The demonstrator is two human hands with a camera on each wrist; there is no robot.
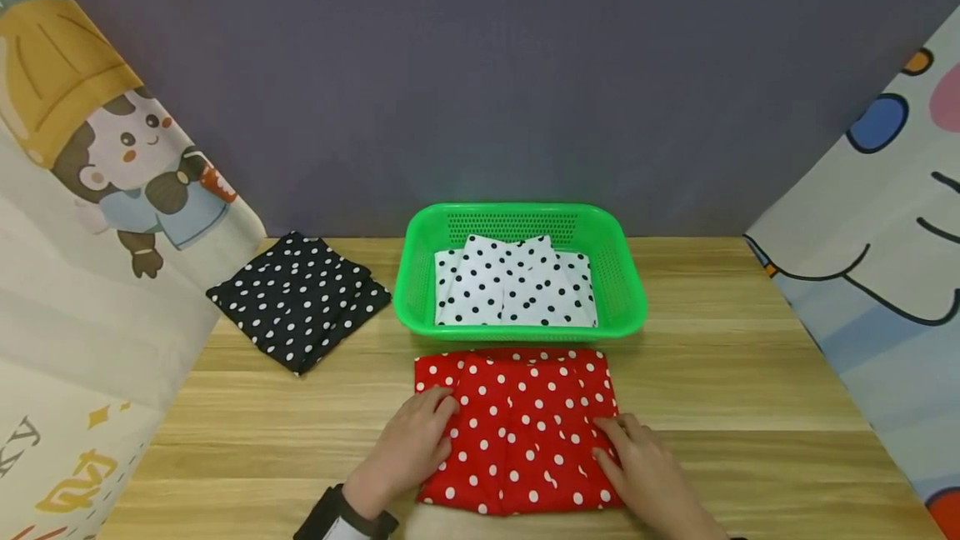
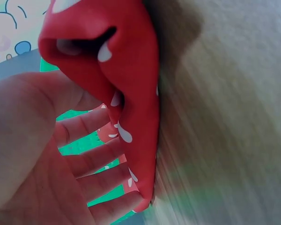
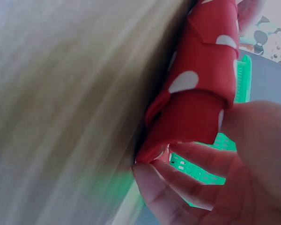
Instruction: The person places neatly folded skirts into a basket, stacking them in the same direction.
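A folded red cloth with white dots (image 1: 517,432) lies on the wooden table in front of the person. At its left side is the left hand (image 1: 416,440), thumb and fingertips touching the cloth; in the left wrist view the fingers (image 2: 91,161) look fairly straight, spread over its upper side. The right hand (image 1: 648,469) touches the opposite side. In the right wrist view its thumb rests on top of the folded layers, while some fingertips (image 3: 150,178) reach down beside the edge near the table. The cloth lies flat, its layered side edges visible in both wrist views.
Just behind the red cloth stands a green plastic basket (image 1: 626,307) holding a folded white cloth with black dots (image 1: 517,286). To the basket's left lies a folded black cloth with white dots (image 1: 300,302). A grey wall (image 1: 510,73) bounds the table behind.
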